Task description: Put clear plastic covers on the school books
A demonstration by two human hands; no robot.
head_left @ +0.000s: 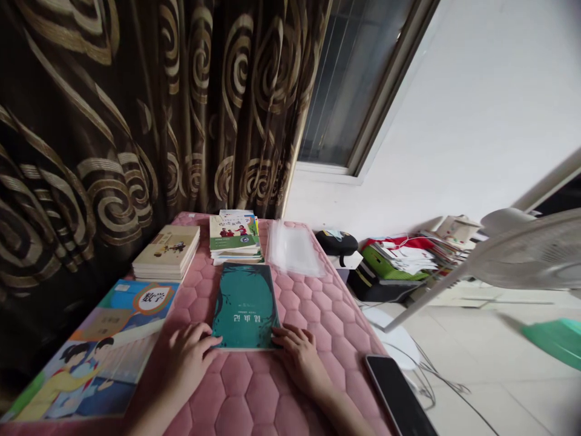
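A dark teal book (246, 304) lies closed and flat on the pink quilted table cover (313, 297), its title turned away from me. My left hand (190, 354) rests on the cover at the book's near left corner, fingers spread and touching the edge. My right hand (299, 351) lies at the near right corner, fingers stretched flat against the book's edge. Neither hand grips anything.
A large colourful textbook (97, 351) lies at the left. Behind it sit a beige book stack (167, 251), a green-covered book stack (235, 237) and clear plastic sleeves (293, 248). A black phone (397, 396) lies at the right edge. A white fan (521, 251) stands to the right; a dark patterned curtain (113, 121) hangs behind.
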